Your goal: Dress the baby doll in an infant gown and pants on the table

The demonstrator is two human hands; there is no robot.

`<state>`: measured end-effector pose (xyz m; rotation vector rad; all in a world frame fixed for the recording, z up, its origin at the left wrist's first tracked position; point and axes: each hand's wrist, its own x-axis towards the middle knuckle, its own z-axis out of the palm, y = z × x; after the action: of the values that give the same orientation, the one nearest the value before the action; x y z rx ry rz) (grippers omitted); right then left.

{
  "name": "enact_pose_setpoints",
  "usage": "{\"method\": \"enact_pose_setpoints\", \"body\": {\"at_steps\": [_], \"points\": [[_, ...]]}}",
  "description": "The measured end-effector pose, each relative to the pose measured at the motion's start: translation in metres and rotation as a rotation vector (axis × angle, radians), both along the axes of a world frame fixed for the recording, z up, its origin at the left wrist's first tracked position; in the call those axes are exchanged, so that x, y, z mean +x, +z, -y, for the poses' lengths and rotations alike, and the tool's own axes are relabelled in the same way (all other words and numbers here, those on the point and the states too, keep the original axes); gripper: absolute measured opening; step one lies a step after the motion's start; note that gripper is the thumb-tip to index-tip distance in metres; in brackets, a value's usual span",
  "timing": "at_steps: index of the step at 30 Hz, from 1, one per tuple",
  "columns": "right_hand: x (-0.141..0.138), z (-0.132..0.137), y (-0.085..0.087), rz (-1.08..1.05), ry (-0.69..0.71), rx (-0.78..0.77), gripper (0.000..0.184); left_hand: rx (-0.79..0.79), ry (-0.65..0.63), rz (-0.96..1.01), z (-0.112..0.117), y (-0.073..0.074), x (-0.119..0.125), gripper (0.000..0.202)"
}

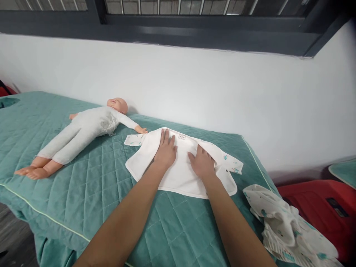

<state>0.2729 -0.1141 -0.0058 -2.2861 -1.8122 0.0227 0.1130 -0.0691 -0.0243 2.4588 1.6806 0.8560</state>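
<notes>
A white baby shirt (183, 174) lies spread on the green quilted cover, its front parted and its inside facing up. Small coloured prints show on its sleeves. My left hand (166, 150) rests flat on the shirt near the collar, fingers stretched and some apart. On the other side, my right hand (202, 161) lies on the shirt with its thumb spread; some of its fingertips are tucked under the right front flap. A baby doll (83, 128) in a white suit lies on its back to the left, one hand close to the shirt's left sleeve.
A crumpled white printed garment (289, 226) lies at the right edge of the green quilted cover (111, 193). Beyond it stands a red plastic object (319, 204). A white wall (194, 89) borders the bed at the back, below a dark window frame (194, 33).
</notes>
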Motion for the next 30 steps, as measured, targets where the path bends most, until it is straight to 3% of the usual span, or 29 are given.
{"method": "enact_pose_setpoints", "body": {"at_steps": [12, 17, 22, 30], "points": [[-0.002, 0.004, 0.003, 0.040, 0.060, 0.018, 0.053, -0.015, -0.071, -0.116, -0.001, -0.008, 0.004, 0.048], [-0.006, 0.005, -0.003, 0.103, 0.266, 0.084, 0.046, -0.021, -0.061, -0.118, -0.001, -0.008, 0.007, 0.043], [-0.013, 0.004, -0.005, 0.044, 0.501, 0.011, 0.052, -0.038, 0.009, -0.110, 0.002, -0.004, 0.010, 0.042], [-0.013, 0.003, -0.007, 0.060, 0.406, -0.040, 0.058, -0.126, 0.091, -0.060, 0.012, 0.007, 0.010, 0.032]]}}
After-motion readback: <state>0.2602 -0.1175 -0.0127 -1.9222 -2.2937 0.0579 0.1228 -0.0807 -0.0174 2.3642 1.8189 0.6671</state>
